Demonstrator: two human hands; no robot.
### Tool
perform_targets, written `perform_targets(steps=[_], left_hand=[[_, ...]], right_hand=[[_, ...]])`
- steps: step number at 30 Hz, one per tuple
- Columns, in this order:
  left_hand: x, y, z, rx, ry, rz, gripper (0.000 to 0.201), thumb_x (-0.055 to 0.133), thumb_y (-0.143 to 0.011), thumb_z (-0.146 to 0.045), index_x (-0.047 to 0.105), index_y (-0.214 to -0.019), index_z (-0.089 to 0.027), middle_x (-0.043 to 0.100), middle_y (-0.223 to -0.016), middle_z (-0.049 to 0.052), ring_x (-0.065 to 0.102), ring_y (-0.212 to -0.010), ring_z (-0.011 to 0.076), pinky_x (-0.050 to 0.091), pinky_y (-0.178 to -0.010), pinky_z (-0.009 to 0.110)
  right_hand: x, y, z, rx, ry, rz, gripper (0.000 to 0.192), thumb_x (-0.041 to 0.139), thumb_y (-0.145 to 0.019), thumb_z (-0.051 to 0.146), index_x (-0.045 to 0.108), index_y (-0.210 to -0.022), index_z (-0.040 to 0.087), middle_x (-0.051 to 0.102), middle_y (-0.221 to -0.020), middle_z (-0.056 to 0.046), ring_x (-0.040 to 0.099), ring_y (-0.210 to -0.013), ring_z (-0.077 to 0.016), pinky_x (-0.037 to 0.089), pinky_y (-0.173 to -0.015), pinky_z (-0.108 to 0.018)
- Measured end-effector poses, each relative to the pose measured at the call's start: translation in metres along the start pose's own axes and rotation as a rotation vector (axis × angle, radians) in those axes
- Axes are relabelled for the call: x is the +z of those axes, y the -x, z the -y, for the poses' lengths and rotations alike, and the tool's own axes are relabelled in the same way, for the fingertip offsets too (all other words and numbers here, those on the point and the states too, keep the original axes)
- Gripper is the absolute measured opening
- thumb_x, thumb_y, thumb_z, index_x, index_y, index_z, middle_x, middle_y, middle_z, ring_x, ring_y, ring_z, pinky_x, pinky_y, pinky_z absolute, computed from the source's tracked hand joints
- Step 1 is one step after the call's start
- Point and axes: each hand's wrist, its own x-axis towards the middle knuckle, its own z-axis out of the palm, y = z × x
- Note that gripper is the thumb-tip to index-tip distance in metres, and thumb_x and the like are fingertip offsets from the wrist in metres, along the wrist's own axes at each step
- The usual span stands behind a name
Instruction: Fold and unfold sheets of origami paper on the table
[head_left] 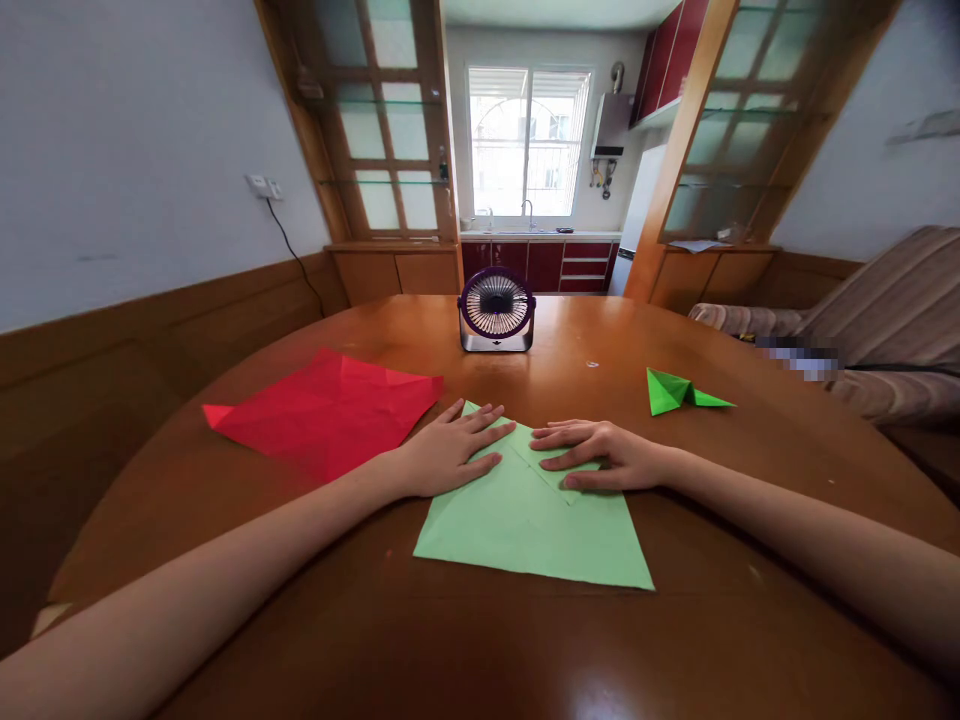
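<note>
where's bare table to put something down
Bare wood lies near the table edge below the light green paper, and between the fan and the green folded piece. Crowded where both hands press the paper beside the red sheet.

Single head view, looking forward and down across table point(480, 640), close over it; kitchen window beyond.

A pixel-blurred patch point(801, 360) on the sofa point(885, 320) (itself cut off at the right edge), contents unreadable
</note>
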Motion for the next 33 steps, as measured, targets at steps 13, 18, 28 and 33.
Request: perform_targets(steps=[13,18,28,33], left_hand=[[-0.009,0.003,-0.028,-0.014,-0.215,-0.105,0.056,0.033,-0.096,-0.049,0.054,-0.132,-0.010,0.061,-0.118,0.017,0.056,-0.111,0.0309,0.035,-0.104,0.046],[-0.013,-0.001,-0.022,0.060,-0.175,-0.078,0.051,0.032,-0.098,-0.042,0.054,-0.130,-0.009,0.060,-0.108,0.015,0.056,-0.099,0.0266,0.045,-0.089,0.038],[-0.014,-0.018,-0.007,0.141,-0.150,-0.117,0.047,0.034,-0.098,-0.041,0.057,-0.132,-0.019,0.056,-0.101,0.011,0.054,-0.090,0.0229,0.045,-0.082,0.036],[-0.014,-0.018,-0.011,0.130,-0.079,-0.132,0.041,0.040,-0.096,-0.033,0.062,-0.125,-0.014,0.058,-0.099,0.012,0.056,-0.090,0.0224,0.045,-0.082,0.035]], right_hand=[[0.001,-0.001,0.003,-0.041,0.161,-0.138,0.026,0.050,-0.097,0.024,0.065,-0.118,0.022,0.071,-0.112,-0.006,0.060,-0.117,-0.0192,0.030,-0.113,-0.047],[0.004,-0.001,0.001,-0.067,0.178,-0.154,0.023,0.054,-0.095,0.025,0.066,-0.113,0.022,0.071,-0.112,-0.006,0.061,-0.116,-0.0196,0.035,-0.110,-0.046],[0.005,-0.001,0.002,-0.075,0.247,-0.144,0.019,0.052,-0.095,0.024,0.066,-0.108,0.020,0.072,-0.108,-0.005,0.062,-0.114,-0.0190,0.034,-0.110,-0.046],[0.002,-0.001,0.003,-0.038,0.375,-0.174,0.018,0.051,-0.095,0.022,0.066,-0.104,0.020,0.074,-0.099,-0.004,0.063,-0.112,-0.0211,0.025,-0.114,-0.052]])
